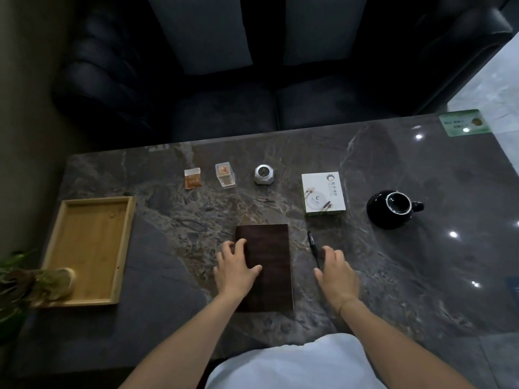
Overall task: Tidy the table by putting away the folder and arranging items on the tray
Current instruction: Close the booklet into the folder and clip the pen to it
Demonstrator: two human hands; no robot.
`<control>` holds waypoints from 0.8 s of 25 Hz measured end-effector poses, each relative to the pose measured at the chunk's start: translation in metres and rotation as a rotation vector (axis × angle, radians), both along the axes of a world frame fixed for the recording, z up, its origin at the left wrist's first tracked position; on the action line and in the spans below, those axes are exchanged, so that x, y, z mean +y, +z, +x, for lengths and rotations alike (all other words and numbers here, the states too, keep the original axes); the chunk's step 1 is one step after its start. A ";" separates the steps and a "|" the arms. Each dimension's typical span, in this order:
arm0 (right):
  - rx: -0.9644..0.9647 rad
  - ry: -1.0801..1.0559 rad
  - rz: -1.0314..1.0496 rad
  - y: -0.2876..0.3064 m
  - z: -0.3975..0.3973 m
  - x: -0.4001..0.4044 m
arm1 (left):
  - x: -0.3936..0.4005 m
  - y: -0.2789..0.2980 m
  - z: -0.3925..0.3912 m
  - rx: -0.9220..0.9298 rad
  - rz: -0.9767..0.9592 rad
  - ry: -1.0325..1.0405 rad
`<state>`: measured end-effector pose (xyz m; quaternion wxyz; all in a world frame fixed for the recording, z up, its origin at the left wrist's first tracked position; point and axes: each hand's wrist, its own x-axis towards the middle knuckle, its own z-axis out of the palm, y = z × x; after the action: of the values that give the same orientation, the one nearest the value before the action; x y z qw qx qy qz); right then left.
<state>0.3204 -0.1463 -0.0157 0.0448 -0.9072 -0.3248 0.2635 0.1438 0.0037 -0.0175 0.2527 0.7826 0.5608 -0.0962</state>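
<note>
1. The folder (266, 265), dark brown and closed, lies flat on the tabletop (393, 276) near its front edge, straight before the person.
2. Left hand (236, 272): fingers spread and nearly straight; palm resting on the folder's left edge, thumb lying across the cover; nothing gripped.
3. Right hand (337, 273): fingers relaxed and extended, holding nothing; it is right of the folder and apart from it; its fingertips are just beside a black pen (313, 248); contact with the pen cannot be told.
4. The tray (67, 301), wooden and rectangular, sits at the left end of the tabletop, well apart from the folder; leaves of a plant (31, 279) overlap its near left corner.
5. Far row, left to right: an amber sachet (192, 178); a clear box (225, 174); a silver faceted container (264, 174); a white printed box (323, 195); a black teapot (390, 210), lid off, handle to the right.
6. A green card (463, 122) lies at the far right corner; a dark sofa (224, 108) stands beyond the tabletop.
</note>
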 end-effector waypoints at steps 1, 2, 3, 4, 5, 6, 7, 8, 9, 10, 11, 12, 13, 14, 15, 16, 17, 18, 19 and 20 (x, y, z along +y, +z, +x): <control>0.017 -0.005 -0.015 -0.001 -0.001 0.006 | 0.003 0.001 -0.001 0.002 -0.055 0.076; 0.033 -0.006 -0.022 -0.002 -0.003 0.011 | 0.004 0.002 0.000 0.000 -0.101 0.126; 0.055 -0.017 -0.019 -0.004 -0.006 0.015 | 0.006 0.002 0.002 -0.007 -0.135 0.161; 0.083 -0.047 -0.001 -0.005 -0.010 0.019 | 0.006 0.002 0.005 -0.017 -0.165 0.195; 0.117 -0.095 0.027 -0.005 -0.014 0.024 | 0.007 0.001 0.009 -0.025 -0.192 0.232; 0.161 -0.149 0.053 -0.006 -0.018 0.029 | 0.008 0.000 0.012 -0.023 -0.212 0.268; 0.207 -0.199 0.070 -0.007 -0.021 0.035 | 0.008 -0.002 0.014 -0.017 -0.226 0.297; 0.251 -0.244 0.077 -0.008 -0.025 0.040 | 0.009 -0.003 0.015 -0.018 -0.239 0.322; 0.288 -0.286 0.078 -0.009 -0.029 0.045 | 0.010 -0.004 0.015 -0.032 -0.255 0.345; 0.316 -0.328 0.081 -0.010 -0.032 0.050 | 0.012 -0.006 0.015 -0.057 -0.278 0.365; 0.338 -0.363 0.092 -0.011 -0.035 0.054 | 0.015 -0.008 0.014 -0.088 -0.308 0.384; 0.356 -0.388 0.110 -0.013 -0.037 0.057 | 0.016 -0.009 0.013 -0.121 -0.350 0.405; 0.372 -0.409 0.131 -0.015 -0.038 0.059 | 0.018 -0.008 0.013 -0.160 -0.402 0.437; 0.386 -0.426 0.151 -0.017 -0.038 0.060 | 0.019 -0.007 0.012 -0.214 -0.457 0.492; 0.396 -0.436 0.170 -0.020 -0.038 0.060 | 0.021 -0.004 0.012 -0.285 -0.514 0.558; 0.401 -0.432 0.189 -0.022 -0.037 0.060 | 0.022 -0.002 0.012 -0.365 -0.569 0.617; 0.409 -0.427 0.213 -0.024 -0.036 0.059 | 0.022 0.002 0.011 -0.439 -0.621 0.653; 0.430 -0.432 0.248 -0.026 -0.035 0.057 | 0.022 0.006 0.010 -0.499 -0.668 0.663; 0.471 -0.453 0.292 -0.028 -0.033 0.055 | 0.021 0.010 0.008 -0.553 -0.715 0.656; 0.532 -0.478 0.342 -0.028 -0.032 0.052 | 0.020 0.014 0.006 -0.605 -0.757 0.638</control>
<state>0.2881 -0.0940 -0.0437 0.3378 -0.8367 -0.1208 0.4138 0.1493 0.0233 -0.0034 0.6806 0.4227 0.5981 0.0189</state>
